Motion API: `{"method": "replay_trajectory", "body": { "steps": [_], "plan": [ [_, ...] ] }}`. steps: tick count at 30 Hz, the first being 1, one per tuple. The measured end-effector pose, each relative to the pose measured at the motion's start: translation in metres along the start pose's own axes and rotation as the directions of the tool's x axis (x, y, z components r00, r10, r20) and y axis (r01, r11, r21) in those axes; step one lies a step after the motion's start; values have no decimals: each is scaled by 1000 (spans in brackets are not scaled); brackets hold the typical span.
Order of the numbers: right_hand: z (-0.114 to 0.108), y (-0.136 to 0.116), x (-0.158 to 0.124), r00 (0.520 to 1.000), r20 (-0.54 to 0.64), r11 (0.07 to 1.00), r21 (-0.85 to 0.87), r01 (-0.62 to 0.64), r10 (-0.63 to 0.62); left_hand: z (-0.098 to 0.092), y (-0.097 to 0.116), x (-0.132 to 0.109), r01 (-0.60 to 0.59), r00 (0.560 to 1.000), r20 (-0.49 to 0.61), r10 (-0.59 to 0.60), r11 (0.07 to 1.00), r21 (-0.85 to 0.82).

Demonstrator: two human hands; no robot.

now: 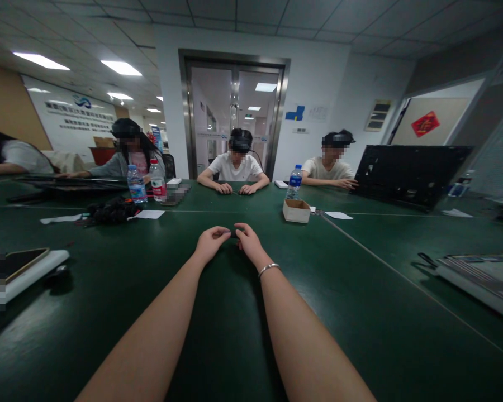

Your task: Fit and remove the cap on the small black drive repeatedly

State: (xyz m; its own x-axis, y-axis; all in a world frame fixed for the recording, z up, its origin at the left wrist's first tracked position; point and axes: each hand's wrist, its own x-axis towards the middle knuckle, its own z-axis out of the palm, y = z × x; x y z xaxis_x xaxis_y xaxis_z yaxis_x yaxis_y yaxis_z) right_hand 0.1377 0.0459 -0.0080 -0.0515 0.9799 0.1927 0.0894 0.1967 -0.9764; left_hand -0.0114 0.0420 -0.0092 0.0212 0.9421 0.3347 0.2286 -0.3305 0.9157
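Note:
Both my arms reach forward over the green tabletop [230, 312]. Between my fingertips is a small dark piece [233, 234], too small to tell its kind. My left hand [212, 243] pinches its left end between thumb and fingers. From the other side my right hand [248, 242] has its thumb and fingers closed on the right end, with the index finger stretched over the top. A silver bracelet [269, 269] circles my right wrist. Part of the dark piece is hidden behind the fingers.
A small open cardboard box [296, 212] and a water bottle [294, 183] stand ahead right. Two bottles [137, 185] and a black bundle [113, 210] are ahead left. Several people sit around; one person [334, 167] touches a large black panel [411, 176]. A phone [23, 265] lies left.

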Motion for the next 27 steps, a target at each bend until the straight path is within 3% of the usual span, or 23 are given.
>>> {"method": "replay_trajectory", "body": {
  "steps": [8,19,27],
  "plan": [
    [-4,-3,-1,999,-17,994,106,-35,37,1,2,0,33,999,9,-33,999,28],
    [-14,-8,-6,993,112,952,297,-74,42,-1,-3,2,63,997,28,-69,983,170],
    [-15,-7,-6,992,117,936,341,-88,51,-1,-3,2,38,999,34,-42,993,110]
  ]
}}
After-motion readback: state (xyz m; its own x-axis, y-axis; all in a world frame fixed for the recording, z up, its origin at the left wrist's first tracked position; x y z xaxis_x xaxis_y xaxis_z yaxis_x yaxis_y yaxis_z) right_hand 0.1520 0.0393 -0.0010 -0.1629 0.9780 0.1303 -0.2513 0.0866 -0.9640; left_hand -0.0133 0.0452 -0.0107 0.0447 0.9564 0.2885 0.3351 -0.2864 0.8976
